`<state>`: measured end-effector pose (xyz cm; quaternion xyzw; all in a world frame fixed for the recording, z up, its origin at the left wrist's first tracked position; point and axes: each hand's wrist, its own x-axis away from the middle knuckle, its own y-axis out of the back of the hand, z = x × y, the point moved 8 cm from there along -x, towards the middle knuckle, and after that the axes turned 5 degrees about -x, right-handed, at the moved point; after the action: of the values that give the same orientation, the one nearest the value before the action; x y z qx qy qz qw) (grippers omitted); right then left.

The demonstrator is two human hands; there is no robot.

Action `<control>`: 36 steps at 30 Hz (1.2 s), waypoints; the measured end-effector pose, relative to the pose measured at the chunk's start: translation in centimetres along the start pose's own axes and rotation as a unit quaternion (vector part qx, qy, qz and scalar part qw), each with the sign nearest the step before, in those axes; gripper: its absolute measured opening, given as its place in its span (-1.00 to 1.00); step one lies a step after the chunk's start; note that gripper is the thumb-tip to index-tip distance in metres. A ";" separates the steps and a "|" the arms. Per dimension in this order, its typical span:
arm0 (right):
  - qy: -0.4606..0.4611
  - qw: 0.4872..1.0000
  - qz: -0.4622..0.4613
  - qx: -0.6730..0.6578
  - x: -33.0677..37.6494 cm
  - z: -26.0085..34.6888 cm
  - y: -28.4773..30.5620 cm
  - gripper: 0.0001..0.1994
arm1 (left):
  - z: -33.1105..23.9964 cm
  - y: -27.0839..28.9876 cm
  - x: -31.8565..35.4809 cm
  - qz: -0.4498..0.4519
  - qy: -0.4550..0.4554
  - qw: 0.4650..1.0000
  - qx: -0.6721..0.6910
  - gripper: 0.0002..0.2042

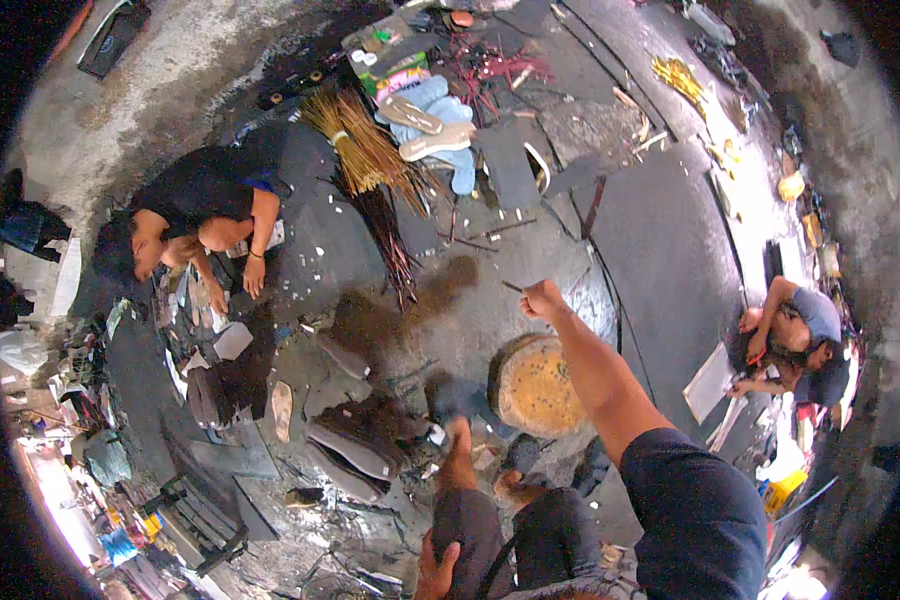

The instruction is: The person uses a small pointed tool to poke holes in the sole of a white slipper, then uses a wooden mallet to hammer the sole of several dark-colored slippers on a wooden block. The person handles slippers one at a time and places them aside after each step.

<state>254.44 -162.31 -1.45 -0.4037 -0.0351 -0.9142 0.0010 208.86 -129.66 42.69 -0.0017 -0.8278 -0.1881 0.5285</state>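
Right fingers (533,303) are clamped on a thin dark stick-like thing (511,287), with its end poking out up and left of them. There's a round yellowish block (543,388) with dark specks just below those fingers. Left fingers (448,558) are down by the dark trouser leg (470,525), can't really tell how spread they are. Bundle of straw-coloured sticks (355,155) lies well up-left of the right fingers.

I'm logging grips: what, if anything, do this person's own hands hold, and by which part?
The right hand holds a thin dark rod-like thing by one end; the left hand, on the trouser leg, shows nothing held.
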 end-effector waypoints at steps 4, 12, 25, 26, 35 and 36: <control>0.232 0.906 -0.088 0.344 -8.3 11.8 7.2 -0.71 | -2.6 0.6 -11.6 -0.007 -0.117 0.984 -0.132 -0.10; 0.182 0.977 0.050 -0.098 -19.4 36.2 -5.3 -0.79 | -15.6 6.5 -18.2 0.087 -0.019 0.996 -0.016 -0.07; 0.498 0.740 -0.285 0.351 -36.7 67.3 -15.6 -0.83 | -23.4 8.8 -24.4 0.163 0.059 0.981 0.086 -0.13; 0.479 0.744 -0.258 0.388 -37.5 68.2 -16.0 -0.82 | -23.6 8.9 -24.6 0.163 0.063 0.980 0.094 -0.13; 0.329 0.687 -0.201 0.616 -46.8 70.5 -12.6 -0.83 | -25.6 11.0 -25.8 0.189 0.066 0.973 0.111 -0.16; 0.333 0.702 -0.181 0.603 -47.0 70.9 -12.2 -0.84 | -25.6 11.3 -26.0 0.193 0.062 0.973 0.112 -0.16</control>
<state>338.04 -146.73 10.69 0.0284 -0.6484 -0.7554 0.0901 245.02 -122.10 32.87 -0.0899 -0.7931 0.0115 0.6023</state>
